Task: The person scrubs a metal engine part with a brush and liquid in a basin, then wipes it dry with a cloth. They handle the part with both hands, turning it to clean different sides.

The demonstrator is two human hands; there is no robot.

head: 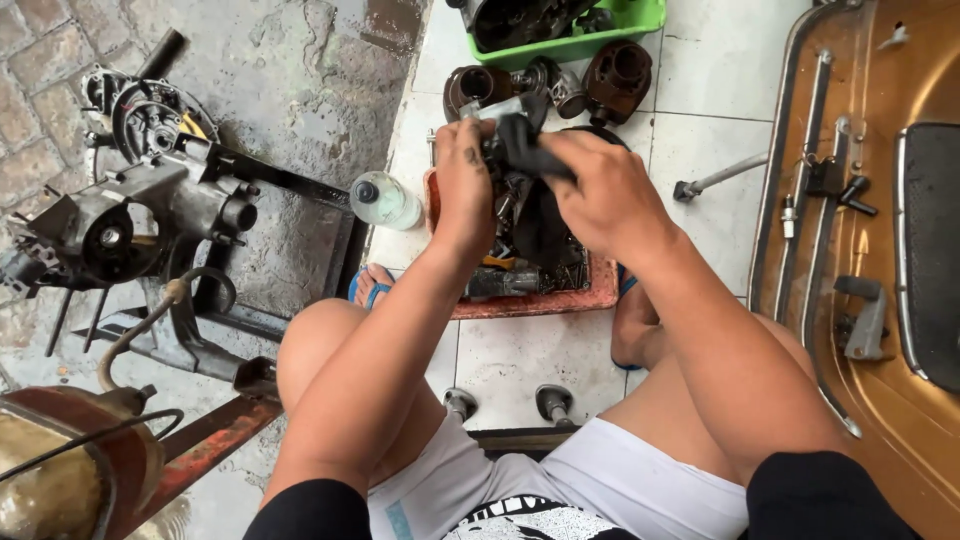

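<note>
Head view: the person is sitting low with knees apart, both forearms reaching forward over a red tray (590, 296) lying on the white tiled floor (700, 140). The left hand (466, 190) is closing around a small grey metal part (490, 112), fingers wrapped about it and holding it above the far end of the tray. The right hand (603, 192) is gripping a black rag (530, 150), fingers curled over the cloth and pressing it against the metal part; the rag is trailing down into the tray. The tray is holding a jumble of dark metal pieces, screws and small fittings, mostly lying under the hands and hard to tell apart. Just beside the tray's left edge a clear plastic bottle (385, 200) is lying on its side. Beyond the hands two brown engine cylinders (617, 80) are standing on the tiles, near a green plastic basket (590, 42) that is carrying a dark engine casing, only partly in view. To the left, on wet concrete, a grimy engine block (150, 215) is resting on a black stand. To the right a brown scooter body panel (870, 250) is lying with its metal strips facing up. A rusty orange frame part (200, 445) is showing at lower left.
</note>
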